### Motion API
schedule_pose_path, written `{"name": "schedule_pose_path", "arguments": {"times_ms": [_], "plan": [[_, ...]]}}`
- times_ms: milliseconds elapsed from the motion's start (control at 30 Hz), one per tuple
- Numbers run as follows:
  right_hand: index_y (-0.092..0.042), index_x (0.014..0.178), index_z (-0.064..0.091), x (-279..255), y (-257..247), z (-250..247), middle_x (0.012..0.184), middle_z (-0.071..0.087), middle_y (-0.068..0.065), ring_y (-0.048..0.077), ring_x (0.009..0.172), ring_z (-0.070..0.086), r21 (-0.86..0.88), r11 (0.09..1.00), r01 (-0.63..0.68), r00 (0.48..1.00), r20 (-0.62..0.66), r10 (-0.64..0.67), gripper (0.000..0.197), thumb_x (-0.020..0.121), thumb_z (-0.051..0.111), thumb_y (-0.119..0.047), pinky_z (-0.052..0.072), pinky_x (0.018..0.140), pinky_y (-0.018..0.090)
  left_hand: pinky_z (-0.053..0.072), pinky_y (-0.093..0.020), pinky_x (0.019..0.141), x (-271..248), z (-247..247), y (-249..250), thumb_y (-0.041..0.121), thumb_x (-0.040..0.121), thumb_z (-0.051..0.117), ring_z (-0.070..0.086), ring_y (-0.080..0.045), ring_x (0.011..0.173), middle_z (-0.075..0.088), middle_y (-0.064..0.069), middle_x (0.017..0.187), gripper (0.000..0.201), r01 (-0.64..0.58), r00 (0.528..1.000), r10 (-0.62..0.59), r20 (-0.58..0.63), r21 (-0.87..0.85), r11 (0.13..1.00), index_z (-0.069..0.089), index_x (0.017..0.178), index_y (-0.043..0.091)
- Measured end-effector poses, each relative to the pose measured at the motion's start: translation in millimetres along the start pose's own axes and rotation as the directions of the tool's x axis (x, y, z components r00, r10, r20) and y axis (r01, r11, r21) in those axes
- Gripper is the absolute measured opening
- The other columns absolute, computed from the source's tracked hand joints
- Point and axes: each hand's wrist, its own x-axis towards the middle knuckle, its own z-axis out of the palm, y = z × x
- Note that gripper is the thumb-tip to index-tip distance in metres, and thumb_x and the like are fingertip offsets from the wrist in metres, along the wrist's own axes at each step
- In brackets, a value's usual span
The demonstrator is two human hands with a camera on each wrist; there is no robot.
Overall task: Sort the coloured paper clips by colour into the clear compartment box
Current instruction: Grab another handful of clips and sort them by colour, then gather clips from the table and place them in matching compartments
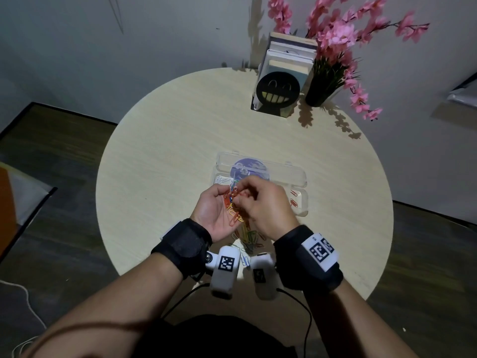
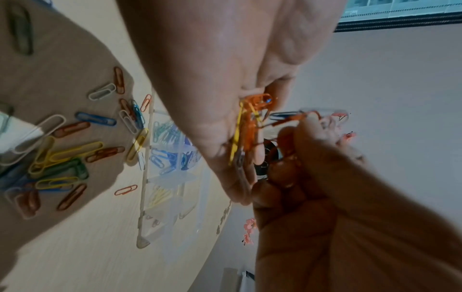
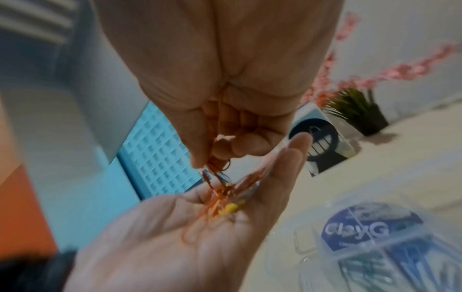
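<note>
My left hand [image 1: 215, 206] lies palm up over the round table, fingers nearly straight, carrying a tangle of orange, yellow and blue paper clips [image 1: 233, 204]. Over that palm, my right hand [image 1: 268, 202] pinches orange clips [image 3: 217, 165] between thumb and fingertips. The same tangle [image 2: 246, 122] shows against the left palm in the left wrist view. Just behind the hands lies the clear compartment box [image 1: 300, 177], lid open, with white clips at its left end and orange ones at its right. Its green, blue and yellow compartments [image 2: 162, 154] hold clips. A loose mixed pile [image 2: 60, 160] lies on the table under my wrists.
A black smiley-face bookend [image 1: 278, 93] with books and a dark vase of pink flowers [image 1: 321, 89] stand at the table's far edge. The table's near edge [image 1: 154, 273] is right below my wrists. Cables hang from the wrist cameras.
</note>
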Motion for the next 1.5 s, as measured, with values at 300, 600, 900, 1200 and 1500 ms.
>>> {"name": "schedule_pose_path", "arguments": {"times_ms": [300,600,900,1200,1500], "plan": [[-0.021,0.077,0.066,8.2,17.4,-20.5,0.063,0.059,0.000,0.011,0.060,0.056,0.265,0.960,-0.092,0.994,0.085,0.071,0.024,0.079,0.069,0.002,0.051,0.062,0.025,0.055,-0.035,0.077,3.4,12.4,-8.8,0.018,0.085,0.039,0.067,-0.020,0.072,0.068,-0.013,0.083,0.038,0.022,0.995,-0.017,0.100,-0.056,0.998,0.071,0.084,-0.003],[-0.015,0.094,0.071,9.8,30.1,-10.1,0.064,0.059,-0.006,0.011,0.063,0.056,0.045,0.994,-0.095,0.993,0.081,0.091,0.018,0.078,0.072,-0.006,0.051,0.068,0.027,0.057,-0.034,0.072,1.7,1.1,-16.1,0.019,0.084,0.041,0.067,-0.023,0.070,0.068,-0.018,0.082,0.036,0.060,0.998,-0.060,0.012,-0.088,0.994,0.064,0.090,-0.007],[-0.017,0.079,0.054,18.5,35.8,-13.6,0.057,0.054,-0.004,-0.002,0.040,0.045,0.069,0.986,-0.153,0.985,0.088,0.147,0.022,0.078,0.071,-0.004,0.037,0.046,0.016,0.050,-0.022,0.059,13.8,-8.4,-13.9,0.037,0.096,0.045,0.061,-0.015,0.059,0.065,-0.009,0.082,0.043,0.060,0.994,-0.048,-0.103,0.119,0.991,0.069,0.092,0.002],[-0.014,0.084,0.058,21.9,41.3,-22.8,0.062,0.054,0.008,0.008,0.040,0.043,0.462,0.870,-0.175,0.977,-0.032,0.213,0.021,0.079,0.068,0.004,0.038,0.044,0.021,0.047,-0.020,0.045,10.0,-3.8,-20.8,0.032,0.099,0.039,0.058,-0.015,0.050,0.065,-0.011,0.068,0.041,0.139,0.987,-0.103,-0.120,0.349,0.927,0.062,0.085,0.001],[-0.015,0.081,0.055,24.3,50.4,-50.5,0.060,0.056,0.007,0.013,0.043,0.042,0.511,0.850,-0.130,0.966,-0.128,0.225,0.022,0.081,0.065,0.005,0.038,0.042,0.020,0.041,-0.019,0.041,12.4,-3.6,-20.4,0.021,0.097,0.041,0.054,-0.013,0.048,0.063,-0.011,0.065,0.031,0.128,0.984,-0.082,-0.157,0.309,0.943,0.060,0.081,0.001]]}}
